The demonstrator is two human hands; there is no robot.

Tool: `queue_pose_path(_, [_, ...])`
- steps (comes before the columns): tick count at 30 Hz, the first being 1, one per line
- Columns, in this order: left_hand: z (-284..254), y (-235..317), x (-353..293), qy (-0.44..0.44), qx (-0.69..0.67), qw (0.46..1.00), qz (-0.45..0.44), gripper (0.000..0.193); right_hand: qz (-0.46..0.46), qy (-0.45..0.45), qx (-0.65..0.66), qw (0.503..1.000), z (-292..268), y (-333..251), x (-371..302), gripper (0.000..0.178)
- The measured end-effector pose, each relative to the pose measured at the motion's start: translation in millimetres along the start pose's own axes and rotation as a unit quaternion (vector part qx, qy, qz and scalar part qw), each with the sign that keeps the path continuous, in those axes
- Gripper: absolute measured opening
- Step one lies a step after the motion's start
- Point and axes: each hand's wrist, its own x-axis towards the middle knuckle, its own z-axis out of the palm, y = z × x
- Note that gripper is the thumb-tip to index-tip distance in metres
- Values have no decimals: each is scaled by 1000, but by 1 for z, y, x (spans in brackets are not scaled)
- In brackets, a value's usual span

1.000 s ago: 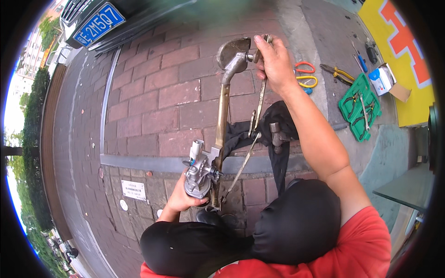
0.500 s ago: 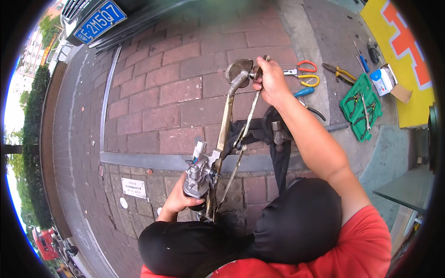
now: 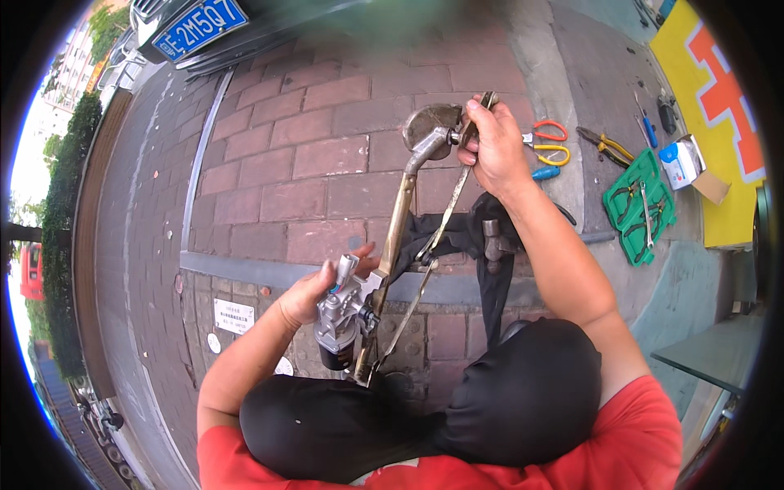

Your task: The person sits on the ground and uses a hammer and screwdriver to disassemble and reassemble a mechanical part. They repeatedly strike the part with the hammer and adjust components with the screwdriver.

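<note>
A wiper linkage with its silver motor (image 3: 336,320) stands slanted between my knees, motor end nearest me. From the motor a metal tube (image 3: 398,214) runs up to a worn round bracket (image 3: 425,129). Beside the tube is a thin link rod (image 3: 451,208). My right hand (image 3: 496,155) is closed around the far end of this rod, by the bracket's pivot. Near the motor's connector, my left hand (image 3: 309,296) has its thumb and fingers apart, slightly blurred, with the fingertips partly behind the tube. Whether it touches the assembly I cannot tell.
A hammer (image 3: 492,243) lies on black cloth near my right knee. Farther right lie scissors with orange and yellow handles (image 3: 552,155), pliers (image 3: 604,147), a blue screwdriver (image 3: 650,131), a green tool case (image 3: 614,202) and a small box (image 3: 684,163). A car (image 3: 282,28) stands ahead.
My left hand has left its hold under the motor and moved up beside the connector, its fingers spreading. My right hand keeps its grip and has shifted slightly right with the rod end.
</note>
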Motion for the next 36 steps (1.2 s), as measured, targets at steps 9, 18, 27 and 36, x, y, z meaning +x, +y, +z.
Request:
queue_pose_path(9, [18, 60, 57, -94, 22, 995, -8, 72, 23, -23, 28, 999, 15, -11, -13, 45])
queue_pose_path(18, [53, 79, 71, 61, 190, 978, -55, 34, 48, -10, -42, 998, -2, -5, 3, 42])
queue_pose_path(27, [54, 81, 56, 69, 170, 983, -26, 41, 155, -35, -31, 987, 0, 14, -3, 38])
queue_pose_path(36, [40, 80, 54, 89, 153, 984, -7, 39, 124, -70, -45, 989, -5, 44, 7, 40])
